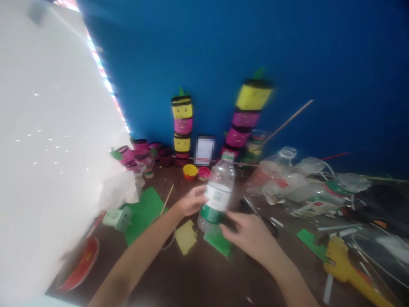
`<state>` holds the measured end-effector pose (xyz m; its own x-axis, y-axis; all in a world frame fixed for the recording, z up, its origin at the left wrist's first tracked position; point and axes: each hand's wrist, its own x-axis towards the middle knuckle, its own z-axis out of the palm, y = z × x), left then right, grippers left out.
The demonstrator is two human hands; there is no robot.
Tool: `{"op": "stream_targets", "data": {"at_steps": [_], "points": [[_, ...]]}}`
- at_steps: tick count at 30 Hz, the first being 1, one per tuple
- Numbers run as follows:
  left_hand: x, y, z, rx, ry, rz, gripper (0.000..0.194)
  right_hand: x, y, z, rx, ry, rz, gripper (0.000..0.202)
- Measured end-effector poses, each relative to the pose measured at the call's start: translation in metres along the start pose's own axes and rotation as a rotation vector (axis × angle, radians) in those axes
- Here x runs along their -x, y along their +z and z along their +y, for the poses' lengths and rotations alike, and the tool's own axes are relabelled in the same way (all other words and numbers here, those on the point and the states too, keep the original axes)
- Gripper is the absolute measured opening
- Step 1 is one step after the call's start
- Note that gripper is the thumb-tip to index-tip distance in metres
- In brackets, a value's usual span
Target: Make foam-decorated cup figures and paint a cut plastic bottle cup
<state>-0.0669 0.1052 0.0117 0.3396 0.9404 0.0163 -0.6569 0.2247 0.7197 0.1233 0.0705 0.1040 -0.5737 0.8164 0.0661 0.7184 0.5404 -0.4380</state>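
Observation:
A clear plastic bottle point(218, 194) with a white and green label stands nearly upright, slightly tilted, over the middle of the table. My left hand point(194, 200) is closed on its left side, fingers at the white part of the label. At the lower right of the bottle, my right hand point(244, 230) has its fingers curled against the green label edge; motion blurs the fingertips. Below the bottle lie a green paper piece point(219, 244) and a torn yellow paper piece point(186, 237). A yellow cup point(190, 171) and a small pink-filled cup point(203, 172) sit behind it.
Two stacks of yellow and magenta face-decorated cups, a shorter point(182, 128) and a taller point(244, 117), stand by the blue wall. Several plastic bottles point(287, 170) crowd the right. A yellow glue gun point(338, 260) lies front right, a green sheet point(145, 213) left, a red round lid point(81, 264) front left.

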Motion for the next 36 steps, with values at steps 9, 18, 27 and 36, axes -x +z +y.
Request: {"op": "stream_targets", "data": {"at_steps": [9,18,27,36], "points": [[-0.001,0.002,0.003,0.026,0.043,0.062,0.053,0.001,0.017,0.002,0.264,-0.05,0.171,0.031],[0.001,-0.002,0.006,0.082,0.064,0.055,0.044,0.004,0.015,0.021,-0.2,0.222,0.325,0.028],[0.001,-0.002,0.006,0.099,0.07,0.076,0.043,0.01,0.038,0.02,-0.123,0.098,0.892,0.014],[0.003,0.007,0.008,0.024,0.049,0.013,0.056,0.002,0.034,0.005,-0.227,0.019,0.54,0.02]]}}
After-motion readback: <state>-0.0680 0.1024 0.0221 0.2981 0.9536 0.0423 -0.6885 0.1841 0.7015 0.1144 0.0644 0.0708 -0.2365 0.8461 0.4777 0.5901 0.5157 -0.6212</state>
